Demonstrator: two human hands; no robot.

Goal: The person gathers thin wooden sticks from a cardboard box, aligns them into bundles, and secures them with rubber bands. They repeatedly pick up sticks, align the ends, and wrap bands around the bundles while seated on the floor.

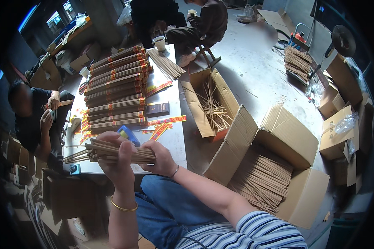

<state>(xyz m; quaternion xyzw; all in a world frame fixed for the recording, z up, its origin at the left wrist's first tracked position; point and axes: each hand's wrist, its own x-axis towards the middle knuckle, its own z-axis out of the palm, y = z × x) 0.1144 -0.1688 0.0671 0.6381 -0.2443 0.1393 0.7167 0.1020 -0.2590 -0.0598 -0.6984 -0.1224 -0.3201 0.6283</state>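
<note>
We find left hand (117, 165) and right hand (161, 159) clasping slim brown sticks (104, 152), presumably against scattering. Red-banded, cylindrical brown bundles (116, 88) lie beyond the fingers (109, 136).

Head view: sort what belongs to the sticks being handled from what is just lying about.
Seems to belong:
sticks in the left hand and right hand
banded bundles on the table
red-and-yellow bands
open carton of sticks, lower right

Seems just lying about:
white cup at the table's far end
clear bag, far right

Unclear: black box
</note>
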